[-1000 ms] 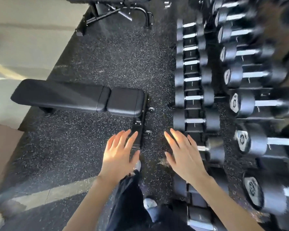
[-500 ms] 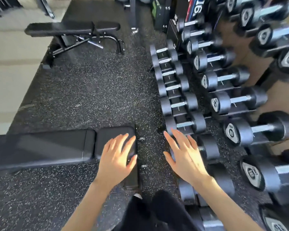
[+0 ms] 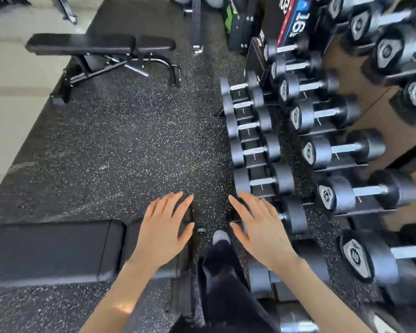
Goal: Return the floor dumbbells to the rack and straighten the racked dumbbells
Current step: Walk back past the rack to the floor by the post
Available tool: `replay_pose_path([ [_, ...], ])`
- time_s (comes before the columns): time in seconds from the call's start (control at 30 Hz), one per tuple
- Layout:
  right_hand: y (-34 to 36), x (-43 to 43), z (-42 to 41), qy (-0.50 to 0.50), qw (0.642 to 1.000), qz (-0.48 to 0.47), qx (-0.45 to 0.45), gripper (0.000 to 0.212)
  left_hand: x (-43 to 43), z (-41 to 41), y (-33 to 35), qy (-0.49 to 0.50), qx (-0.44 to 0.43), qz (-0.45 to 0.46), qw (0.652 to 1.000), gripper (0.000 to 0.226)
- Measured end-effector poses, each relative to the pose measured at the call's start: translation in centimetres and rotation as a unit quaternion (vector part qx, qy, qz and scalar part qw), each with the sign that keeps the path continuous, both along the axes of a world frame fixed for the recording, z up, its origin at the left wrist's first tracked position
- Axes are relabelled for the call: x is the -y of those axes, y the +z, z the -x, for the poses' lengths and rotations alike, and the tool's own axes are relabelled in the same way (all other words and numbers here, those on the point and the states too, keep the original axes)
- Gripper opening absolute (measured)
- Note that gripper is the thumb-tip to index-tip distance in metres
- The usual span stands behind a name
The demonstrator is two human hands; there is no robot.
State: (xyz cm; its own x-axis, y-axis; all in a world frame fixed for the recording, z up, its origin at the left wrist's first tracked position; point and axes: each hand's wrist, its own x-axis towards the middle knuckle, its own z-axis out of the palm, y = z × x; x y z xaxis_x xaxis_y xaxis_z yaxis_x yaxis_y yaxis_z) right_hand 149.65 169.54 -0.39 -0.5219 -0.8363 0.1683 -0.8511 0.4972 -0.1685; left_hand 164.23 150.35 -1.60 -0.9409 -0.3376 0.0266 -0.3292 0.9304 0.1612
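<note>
A tiered dumbbell rack (image 3: 346,167) fills the right side. Its lowest tier holds a row of small black dumbbells (image 3: 262,181) with steel handles, lying side by side. The tier above carries larger dumbbells (image 3: 341,150) with badge ends. My left hand (image 3: 163,229) hovers flat with fingers spread above the end of a black bench (image 3: 48,251). My right hand (image 3: 262,227) is also spread and empty, held over the near end of the low row, partly hiding one dumbbell. Neither hand touches anything.
A second black bench (image 3: 101,46) stands at the far left on the speckled rubber floor (image 3: 130,145). Dark boxes and a frame post (image 3: 197,25) stand at the far end. My leg and white shoe (image 3: 220,236) are between my hands.
The view has moved forward along the rack: the near bench slid down and left in view, the far bench came closer. Both hands stayed spread and empty in front of me.
</note>
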Motion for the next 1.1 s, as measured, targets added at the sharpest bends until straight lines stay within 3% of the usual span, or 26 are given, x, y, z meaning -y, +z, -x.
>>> replay_pose_path([
  [0.4, 2.8, 11.2, 23.3, 0.007, 0.998, 0.040, -0.048, 0.051, 9.0, 20.8, 2.2, 0.044, -0.042, -0.003, 0.998, 0.054],
  [0.93, 0.3, 22.2, 34.5, 0.042, 0.999, -0.026, 0.004, 0.052, 20.2, 31.8, 1.0, 0.030, -0.001, -0.002, 1.000, 0.056],
  [1.1, -1.7, 29.7, 38.9, 0.014, 1.000, -0.017, 0.022, 0.052, 28.2, 37.0, -1.1, 0.015, 0.019, -0.006, 1.000, 0.055],
])
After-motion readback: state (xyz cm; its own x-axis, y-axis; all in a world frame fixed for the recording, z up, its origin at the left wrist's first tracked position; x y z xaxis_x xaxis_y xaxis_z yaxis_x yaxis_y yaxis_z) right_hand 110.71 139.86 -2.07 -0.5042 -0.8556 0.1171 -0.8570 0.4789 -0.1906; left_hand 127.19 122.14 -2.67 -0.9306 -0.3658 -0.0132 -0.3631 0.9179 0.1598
